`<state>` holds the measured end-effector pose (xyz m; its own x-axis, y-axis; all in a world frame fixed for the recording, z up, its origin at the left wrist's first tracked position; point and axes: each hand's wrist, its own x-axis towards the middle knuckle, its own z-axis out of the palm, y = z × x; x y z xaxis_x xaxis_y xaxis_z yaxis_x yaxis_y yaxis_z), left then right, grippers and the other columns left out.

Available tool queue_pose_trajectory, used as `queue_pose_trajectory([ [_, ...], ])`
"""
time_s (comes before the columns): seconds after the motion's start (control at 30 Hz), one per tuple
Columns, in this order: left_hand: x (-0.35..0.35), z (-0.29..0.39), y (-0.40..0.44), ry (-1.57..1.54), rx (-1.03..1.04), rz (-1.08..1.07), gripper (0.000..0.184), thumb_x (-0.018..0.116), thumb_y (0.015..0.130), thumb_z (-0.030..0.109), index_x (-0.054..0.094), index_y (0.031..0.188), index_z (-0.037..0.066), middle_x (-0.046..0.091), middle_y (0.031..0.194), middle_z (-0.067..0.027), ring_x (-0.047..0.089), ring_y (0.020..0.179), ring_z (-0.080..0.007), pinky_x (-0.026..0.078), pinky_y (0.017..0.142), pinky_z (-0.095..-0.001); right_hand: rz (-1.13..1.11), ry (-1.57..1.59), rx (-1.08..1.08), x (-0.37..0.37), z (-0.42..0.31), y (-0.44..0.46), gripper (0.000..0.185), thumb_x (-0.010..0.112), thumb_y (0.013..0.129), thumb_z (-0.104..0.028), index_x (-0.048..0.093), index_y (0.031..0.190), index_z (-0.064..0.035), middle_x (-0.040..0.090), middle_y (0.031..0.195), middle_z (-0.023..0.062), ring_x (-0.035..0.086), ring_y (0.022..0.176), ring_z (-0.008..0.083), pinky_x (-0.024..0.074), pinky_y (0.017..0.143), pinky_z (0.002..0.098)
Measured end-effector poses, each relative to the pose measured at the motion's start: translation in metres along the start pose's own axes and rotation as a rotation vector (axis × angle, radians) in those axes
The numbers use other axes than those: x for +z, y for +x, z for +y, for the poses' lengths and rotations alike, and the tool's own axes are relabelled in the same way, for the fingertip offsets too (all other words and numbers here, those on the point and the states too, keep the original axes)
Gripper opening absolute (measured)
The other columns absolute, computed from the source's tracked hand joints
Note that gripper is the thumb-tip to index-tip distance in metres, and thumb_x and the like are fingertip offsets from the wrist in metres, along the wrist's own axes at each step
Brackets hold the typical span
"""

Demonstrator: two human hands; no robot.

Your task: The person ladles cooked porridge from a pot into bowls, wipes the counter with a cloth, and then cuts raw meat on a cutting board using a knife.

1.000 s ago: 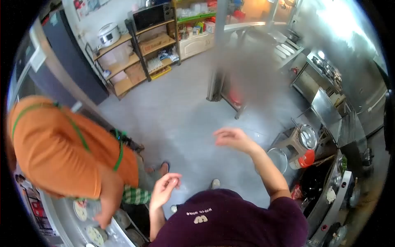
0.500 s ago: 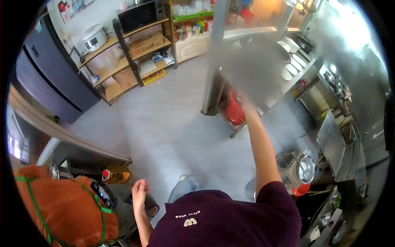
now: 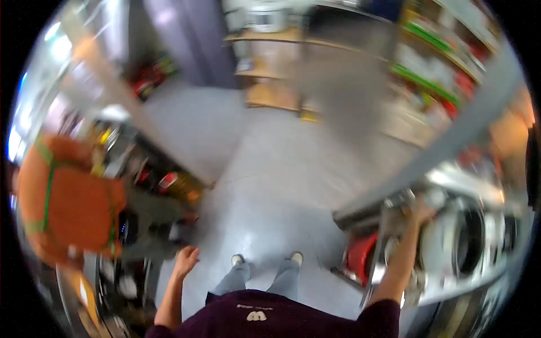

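Observation:
My left hand point(image 3: 187, 260) hangs in front of my body on the left, over the floor, with its fingers loosely bent and apart and nothing visible in them. On the right, my right arm reaches out over a steel counter point(image 3: 375, 281). My right hand point(image 3: 422, 213) is beside a pale, blurred item point(image 3: 435, 197) at the counter's back. Motion smears its fingers, so I cannot tell whether it grips that item. Close to this hand stands a large pale round pot or bowl point(image 3: 437, 245) with a dark round vessel point(image 3: 470, 242) beside it.
A person in an orange top point(image 3: 79, 200) with green straps is at the left, near an oil bottle point(image 3: 183, 186). A metal post point(image 3: 434, 158) rises beside the counter, with a red bucket point(image 3: 360, 256) below. Wooden shelves point(image 3: 273, 70) stand at the back. A grey smudge blurs the upper middle.
My view has swung to the right, so the counter and post appear nearer. My right hand, hidden by the grey blur before, now shows at the counter. My left hand stays low.

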<state>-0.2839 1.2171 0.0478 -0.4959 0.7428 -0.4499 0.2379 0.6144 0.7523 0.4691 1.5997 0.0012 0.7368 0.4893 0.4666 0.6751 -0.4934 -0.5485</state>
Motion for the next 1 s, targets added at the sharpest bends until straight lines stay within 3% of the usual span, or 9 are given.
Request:
queue_pose_trajectory([
  [0.1, 0.005, 0.016, -0.025, 0.307, 0.009, 0.039, 0.032, 0.055, 0.083, 0.029, 0.061, 0.092, -0.001, 0.063, 0.074, -0.0137, 0.06, 0.061, -0.0178, 0.048, 0.061, -0.0338, -0.149, 0.043, -0.082, 0.033, -0.023, 0.028, 0.079, 0.073, 0.062, -0.048, 0.048, 0.112, 0.0079, 0.054, 0.108, 0.021, 0.055, 0.095, 0.0321, 0.0456, 0.081, 0.043],
  [0.23, 0.013, 0.017, -0.061, 0.16, -0.083, 0.219, 0.028, 0.055, 0.083, 0.025, 0.06, 0.095, 0.0, 0.064, 0.081, -0.0155, 0.064, 0.068, -0.0231, 0.049, 0.065, -0.0343, -0.093, 0.217, -0.221, 0.05, -0.078, 0.019, 0.075, 0.073, 0.063, -0.043, 0.048, 0.113, 0.0067, 0.055, 0.109, 0.0199, 0.056, 0.095, 0.0311, 0.0459, 0.081, 0.0421],
  [0.37, -0.003, -0.002, -0.08, 0.187, -0.06, 0.384, 0.027, 0.054, 0.083, 0.025, 0.061, 0.095, 0.002, 0.064, 0.083, -0.0167, 0.062, 0.072, -0.0284, 0.048, 0.069, -0.0373, 0.027, 0.544, -0.264, -0.024, -0.156, -0.042, 0.071, 0.074, 0.064, -0.038, 0.048, 0.114, 0.0054, 0.055, 0.11, 0.0188, 0.056, 0.096, 0.0302, 0.0463, 0.082, 0.0411],
  [0.47, -0.042, -0.007, -0.097, 0.125, -0.081, 0.573, 0.026, 0.053, 0.084, 0.026, 0.061, 0.094, 0.002, 0.063, 0.083, -0.0167, 0.062, 0.072, -0.0283, 0.048, 0.069, -0.0373, -0.049, 0.814, -0.245, -0.107, -0.209, -0.111, 0.068, 0.074, 0.064, -0.034, 0.048, 0.115, 0.0045, 0.055, 0.111, 0.0179, 0.056, 0.096, 0.0294, 0.0466, 0.083, 0.0404],
  [0.63, -0.165, -0.056, -0.119, -0.098, 0.015, 0.932, 0.029, 0.051, 0.088, 0.027, 0.056, 0.097, 0.001, 0.062, 0.084, -0.0152, 0.062, 0.075, -0.0223, 0.048, 0.066, -0.0334, -0.614, 1.148, -0.12, -0.237, -0.271, -0.258, 0.064, 0.074, 0.066, -0.028, 0.048, 0.116, 0.0029, 0.056, 0.112, 0.0165, 0.056, 0.097, 0.0282, 0.047, 0.083, 0.0391],
  [0.67, -0.196, -0.067, -0.127, -0.047, 0.138, 1.121, 0.03, 0.051, 0.088, 0.028, 0.054, 0.102, 0.001, 0.062, 0.086, -0.0151, 0.062, 0.076, -0.0216, 0.047, 0.066, -0.0331, -0.757, 1.189, -0.131, -0.258, -0.285, -0.297, 0.064, 0.074, 0.066, -0.027, 0.048, 0.116, 0.0026, 0.056, 0.112, 0.0163, 0.056, 0.098, 0.028, 0.0471, 0.083, 0.0389],
  [0.73, -0.262, -0.086, -0.159, -0.077, 0.226, 1.366, 0.034, 0.052, 0.087, 0.028, 0.049, 0.11, 0.003, 0.061, 0.089, -0.0145, 0.061, 0.075, -0.0207, 0.047, 0.066, -0.0323, -0.984, 1.322, -0.344, -0.295, -0.319, -0.388, 0.064, 0.073, 0.067, -0.023, 0.045, 0.119, 0.002, 0.053, 0.115, 0.0163, 0.053, 0.101, 0.0274, 0.045, 0.087, 0.0393],
  [0.83, -0.369, -0.133, -0.192, -0.165, 0.263, 1.49, 0.037, 0.051, 0.089, 0.027, 0.043, 0.12, 0.009, 0.057, 0.083, -0.0039, 0.054, 0.078, -0.0116, 0.045, 0.068, -0.0252, -1.454, 1.498, -0.645, -0.358, -0.367, -0.526, 0.068, 0.07, 0.067, -0.02, 0.037, 0.123, -0.0007, 0.047, 0.118, 0.0147, 0.047, 0.107, 0.0256, 0.0387, 0.093, 0.0402],
  [1.0, -0.488, -0.155, -0.227, -0.26, 0.384, 1.342, 0.043, 0.05, 0.085, 0.016, 0.039, 0.126, 0.006, 0.052, 0.074, -0.0016, 0.051, 0.068, -0.0097, 0.044, 0.064, -0.0258, -1.971, 1.714, -1.014, -0.478, -0.436, -0.719, 0.064, 0.074, 0.061, -0.025, 0.046, 0.113, -0.0018, 0.053, 0.108, 0.0129, 0.049, 0.103, 0.026, 0.039, 0.091, 0.0415],
])
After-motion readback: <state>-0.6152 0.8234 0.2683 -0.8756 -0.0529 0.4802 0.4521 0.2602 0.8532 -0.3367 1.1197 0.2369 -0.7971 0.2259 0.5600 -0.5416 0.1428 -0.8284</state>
